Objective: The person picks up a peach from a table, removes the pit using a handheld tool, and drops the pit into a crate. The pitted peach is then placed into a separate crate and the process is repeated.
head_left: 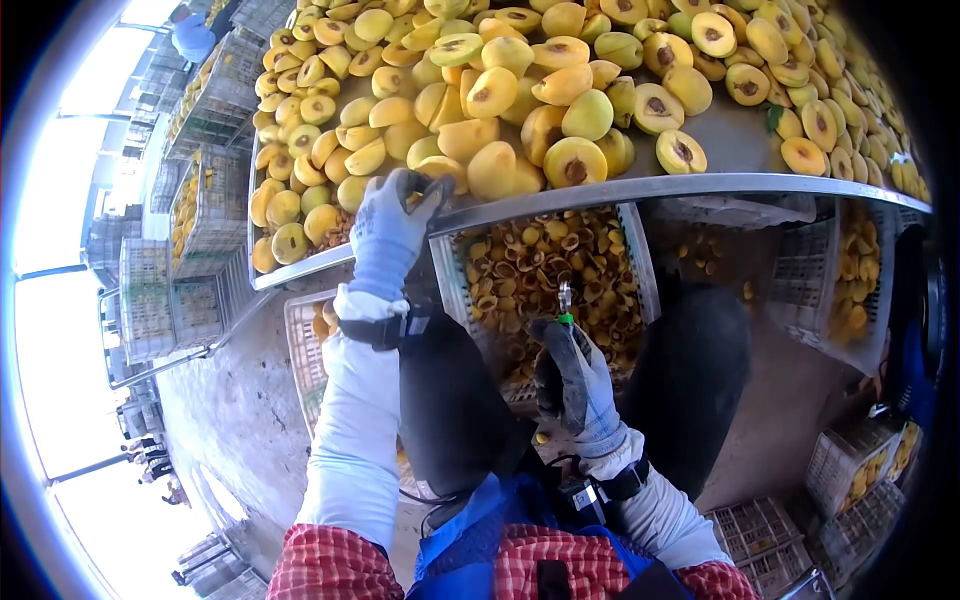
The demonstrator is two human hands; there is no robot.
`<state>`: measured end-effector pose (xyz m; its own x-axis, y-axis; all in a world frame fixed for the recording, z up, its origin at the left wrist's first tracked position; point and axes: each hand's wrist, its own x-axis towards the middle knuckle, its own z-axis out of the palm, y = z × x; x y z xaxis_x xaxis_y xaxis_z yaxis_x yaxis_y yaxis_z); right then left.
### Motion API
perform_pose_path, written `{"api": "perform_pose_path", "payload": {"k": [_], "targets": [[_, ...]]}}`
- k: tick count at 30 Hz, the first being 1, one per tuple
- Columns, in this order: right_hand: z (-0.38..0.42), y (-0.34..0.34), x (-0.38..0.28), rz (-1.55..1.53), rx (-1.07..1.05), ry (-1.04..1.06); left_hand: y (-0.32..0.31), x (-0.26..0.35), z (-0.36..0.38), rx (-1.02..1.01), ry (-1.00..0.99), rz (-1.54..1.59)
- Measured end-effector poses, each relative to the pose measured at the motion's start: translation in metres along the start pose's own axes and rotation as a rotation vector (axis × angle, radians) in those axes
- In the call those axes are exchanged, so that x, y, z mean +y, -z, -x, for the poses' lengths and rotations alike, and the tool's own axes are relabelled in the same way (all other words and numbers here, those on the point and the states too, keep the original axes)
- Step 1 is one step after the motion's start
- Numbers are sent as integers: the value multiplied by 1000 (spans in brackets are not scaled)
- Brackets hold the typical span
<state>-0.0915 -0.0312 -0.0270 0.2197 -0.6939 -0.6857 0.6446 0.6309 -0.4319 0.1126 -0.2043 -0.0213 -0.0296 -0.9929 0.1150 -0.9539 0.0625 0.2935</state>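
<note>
My left hand (392, 222), in a white glove with dark grey fingertips, is at the near rim of a metal table (600, 190). Its fingers are curled but apart, with nothing visible between them, close to a yellow peach half (440, 172). Heaped across the table are halved yellow peaches (495, 92), some cut side up with brown centres. Lower down, above a crate, my right hand (578, 385) is closed round a small pitting tool (566, 300) with a green band and a shiny metal end pointing up. The handle is mostly hidden in the glove.
Below the table rim, between my knees, a plastic crate (640, 262) holds peach scraps. Another crate (303, 345) stands left of it; a crate of fruit (800, 285) is at right. Stacked crates (150, 300) line the far left. A person (192, 35) is at upper left.
</note>
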Motion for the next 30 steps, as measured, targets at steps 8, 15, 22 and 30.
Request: {"api": "perform_pose_path", "payload": {"k": [8,15,22,30], "targets": [[-11,13,0,-121,5,-5,-12,3,-63,-205,178,-99],[-16,9,-7,-114,-22,-8,-6,-24,-38,-408,203,443],[-13,9,1,-69,-31,63,-16,-20,-40,-306,27,213],[9,-16,-13,669,-61,881,10,76,92,-59,15,1215]]}}
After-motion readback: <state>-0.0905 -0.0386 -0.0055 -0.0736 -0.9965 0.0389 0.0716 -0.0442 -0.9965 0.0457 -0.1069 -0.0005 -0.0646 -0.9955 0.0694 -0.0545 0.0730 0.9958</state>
